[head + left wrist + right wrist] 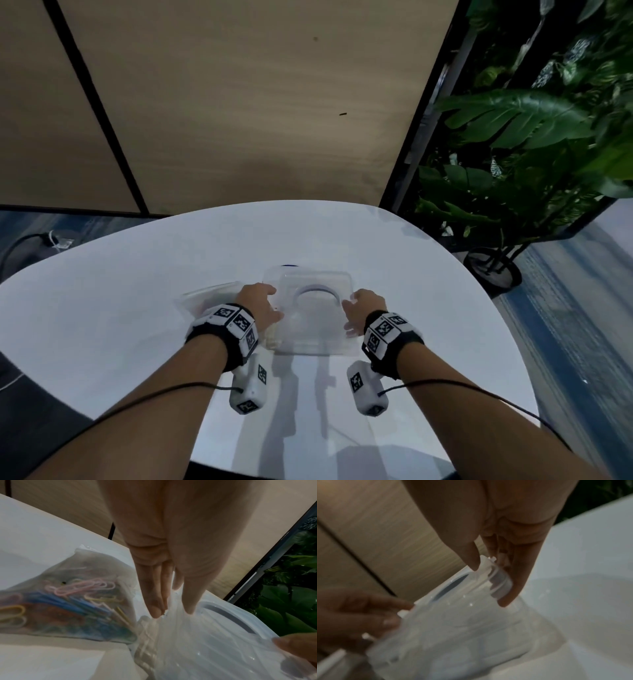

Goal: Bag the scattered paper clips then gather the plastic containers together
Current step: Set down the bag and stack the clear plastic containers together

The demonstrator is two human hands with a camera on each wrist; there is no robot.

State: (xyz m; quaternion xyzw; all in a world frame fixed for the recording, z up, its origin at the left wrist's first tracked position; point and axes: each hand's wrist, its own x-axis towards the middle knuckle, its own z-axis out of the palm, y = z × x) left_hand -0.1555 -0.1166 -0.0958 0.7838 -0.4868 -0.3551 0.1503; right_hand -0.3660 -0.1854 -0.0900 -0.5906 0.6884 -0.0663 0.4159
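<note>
A clear square plastic container (313, 325) with a round ring in its top stands at the middle of the white table (102, 308). My left hand (275, 303) grips its left edge, with the thumb (189, 605) on top and straight fingers (154, 605) down the side wall. At the right edge, my right hand (347, 317) pinches the rim between thumb (474, 562) and fingers (511, 592). A clear bag of coloured paper clips (68, 608) lies just left of the container, partly under my left wrist in the head view.
A small blue edge (289, 265) shows just behind the container. Wood wall panels (239, 102) rise beyond the table's far edge. A potted plant (513, 164) stands off the table's right side. A dark cable (20, 246) lies on the floor at the left.
</note>
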